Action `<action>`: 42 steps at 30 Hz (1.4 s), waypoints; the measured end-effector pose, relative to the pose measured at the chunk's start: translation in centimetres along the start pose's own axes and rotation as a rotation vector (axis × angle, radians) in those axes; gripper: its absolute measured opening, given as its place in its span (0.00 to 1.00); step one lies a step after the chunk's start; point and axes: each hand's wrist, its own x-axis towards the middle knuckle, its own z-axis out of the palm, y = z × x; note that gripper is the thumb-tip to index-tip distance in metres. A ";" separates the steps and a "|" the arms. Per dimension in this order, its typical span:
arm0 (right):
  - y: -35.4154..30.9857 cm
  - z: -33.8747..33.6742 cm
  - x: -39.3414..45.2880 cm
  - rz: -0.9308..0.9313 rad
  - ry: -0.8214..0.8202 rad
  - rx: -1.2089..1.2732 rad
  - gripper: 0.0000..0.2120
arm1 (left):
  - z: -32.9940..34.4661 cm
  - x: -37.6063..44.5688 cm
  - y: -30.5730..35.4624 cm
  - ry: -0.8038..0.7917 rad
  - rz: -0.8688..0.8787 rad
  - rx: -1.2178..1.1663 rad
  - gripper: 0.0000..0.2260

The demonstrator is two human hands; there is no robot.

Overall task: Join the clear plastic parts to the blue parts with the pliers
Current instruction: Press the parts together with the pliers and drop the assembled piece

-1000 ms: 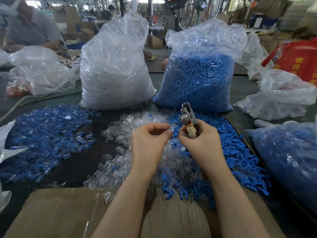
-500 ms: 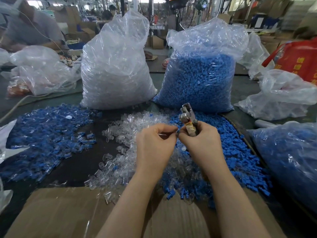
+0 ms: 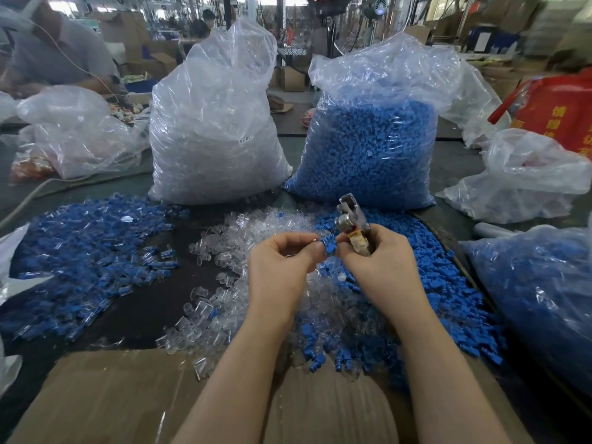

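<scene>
Holding position above the bench [image 3: 179,302]: two bare hands, close together over the loose parts.

- Left hand [image 3: 282,264]: fingers curled, thumb and fingertips pinching a small blue part [image 3: 329,246] at its right edge. Whether a clear part is held with it cannot be told.
- Right hand [image 3: 378,261]: fingers wrapped round the handles of the pliers [image 3: 352,219]; metal head points up and away, nose pressed together or nearly so. Its thumb tip sits just beside the blue part.
- Clear parts [image 3: 224,302]: loose heap on the bench, under and left of the hands.
- Blue parts [image 3: 426,302]: loose heap under and right of the hands, touching the clear heap.
- Joined pieces [image 3: 80,261]: wide spread, blue with clear ends, at the left of the bench.
- Bag of clear parts [image 3: 214,136]: upright, behind the heaps, left.
- Bag of blue parts [image 3: 368,145]: upright, just beside it, right.
- Further blue-filled bag [image 3: 538,299]: at the right edge.
- Cardboard [image 3: 112,398]: flat sheet at the near edge, under the forearms.
</scene>
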 end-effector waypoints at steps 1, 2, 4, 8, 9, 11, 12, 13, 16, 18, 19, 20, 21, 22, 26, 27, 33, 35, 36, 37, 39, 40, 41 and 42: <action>0.2 -0.2 0.1 -0.001 0.015 -0.046 0.04 | -0.1 0.0 0.1 -0.003 -0.018 -0.046 0.06; 0.4 -0.5 0.2 -0.001 0.025 -0.076 0.06 | -0.2 0.1 0.1 -0.004 -0.033 -0.090 0.05; 0.6 -0.9 0.2 0.005 0.015 -0.096 0.07 | -0.2 0.1 0.2 -0.002 -0.047 -0.158 0.05; 0.4 -1.1 -0.1 -0.015 -0.180 -0.108 0.07 | -0.4 0.3 0.2 -0.002 -0.045 -0.231 0.05; 0.3 -1.0 -0.2 -0.040 -0.228 -0.123 0.07 | -0.5 0.3 0.2 -0.003 -0.041 -0.241 0.05; 0.2 -0.9 -0.4 -0.072 -0.268 -0.131 0.07 | -0.6 0.3 0.3 -0.006 -0.031 -0.255 0.05; 0.1 -0.8 -0.4 -0.082 -0.271 -0.123 0.07 | -0.7 0.3 0.3 -0.009 -0.025 -0.255 0.05; 0.1 -0.7 -0.5 -0.090 -0.273 -0.116 0.06 | -0.7 0.3 0.3 -0.012 -0.018 -0.252 0.05; 0.0 -0.6 -0.5 -0.110 -0.293 -0.114 0.05 | -0.7 0.3 0.2 -0.030 0.009 -0.237 0.06; 0.1 -0.6 -0.5 -0.120 -0.316 -0.113 0.04 | -0.7 0.3 0.2 -0.040 0.028 -0.221 0.06; 0.1 -0.6 -0.6 -0.124 -0.325 -0.114 0.04 | -0.7 0.4 0.2 -0.046 0.033 -0.217 0.06; 0.1 -0.6 -0.6 -0.132 -0.329 -0.115 0.04 | -0.7 0.4 0.2 -0.054 0.036 -0.216 0.06; 0.1 -0.6 -0.6 -0.140 -0.330 -0.118 0.04 | -0.7 0.4 0.1 -0.064 0.038 -0.214 0.06; 0.1 -0.6 -0.6 -0.147 -0.329 -0.121 0.03 | -0.8 0.4 0.1 -0.073 0.041 -0.211 0.06; -0.1 -0.6 -0.5 -0.166 -0.326 -0.149 0.02 | -1.0 0.5 0.2 -0.092 0.056 -0.213 0.06; -0.1 -0.5 -0.6 -0.168 -0.322 -0.157 0.02 | -1.0 0.5 0.3 -0.095 0.061 -0.212 0.06; -0.1 -0.3 -0.6 -0.180 -0.305 -0.212 0.03 | -1.0 0.4 0.4 -0.087 0.066 -0.209 0.06; 0.0 -0.2 -0.6 -0.181 -0.302 -0.213 0.02 | -1.0 0.4 0.5 -0.086 0.057 -0.204 0.05; 0.0 -0.2 -0.6 -0.182 -0.296 -0.212 0.02 | -1.0 0.4 0.5 -0.089 0.053 -0.195 0.05; 0.1 -0.1 -0.5 -0.182 -0.286 -0.217 0.02 | -1.1 0.4 0.6 -0.095 0.047 -0.187 0.05; 0.3 -0.2 -0.4 -0.182 -0.251 -0.244 0.02 | -1.9 0.7 0.8 -0.082 0.027 -0.170 0.05; 0.5 -0.3 -0.3 -0.175 -0.227 -0.254 0.02 | -2.6 1.0 1.0 -0.047 0.013 -0.159 0.05; 0.7 -0.5 -0.2 -0.156 -0.200 -0.265 0.01 | -3.6 1.4 1.0 0.015 -0.005 -0.158 0.06; 0.9 -0.6 0.0 -0.133 -0.171 -0.287 0.01 | -4.8 1.9 1.0 0.101 -0.027 -0.170 0.06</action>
